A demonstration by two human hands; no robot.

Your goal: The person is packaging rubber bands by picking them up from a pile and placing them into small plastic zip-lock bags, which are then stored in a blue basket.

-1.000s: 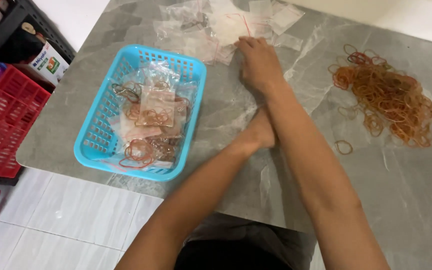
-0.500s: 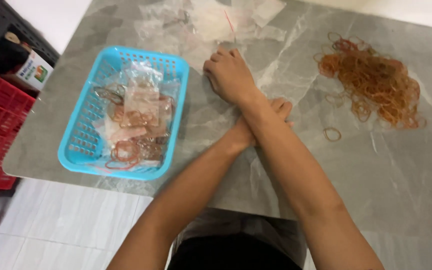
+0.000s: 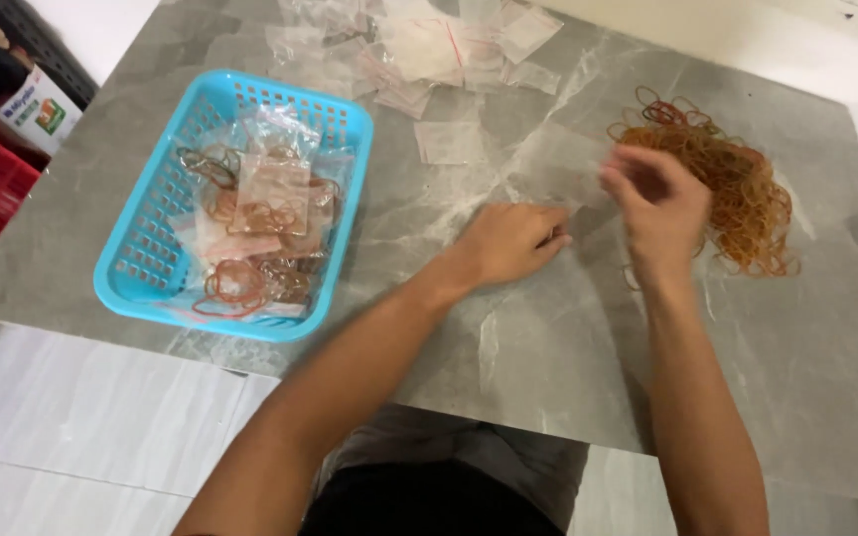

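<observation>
A small clear plastic zip bag (image 3: 563, 169), flat and empty, is held up off the grey marble-patterned table, blurred, just left of the loose heap of orange-brown rubber bands (image 3: 722, 179). The heap lies spread on the table's right part, bands tangled, a few dark red ones at its top, one or two strays near its lower edge.

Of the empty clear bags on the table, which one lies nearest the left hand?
The lone flat bag just beyond the left hand, apart from the heap at the table's far edge.
</observation>
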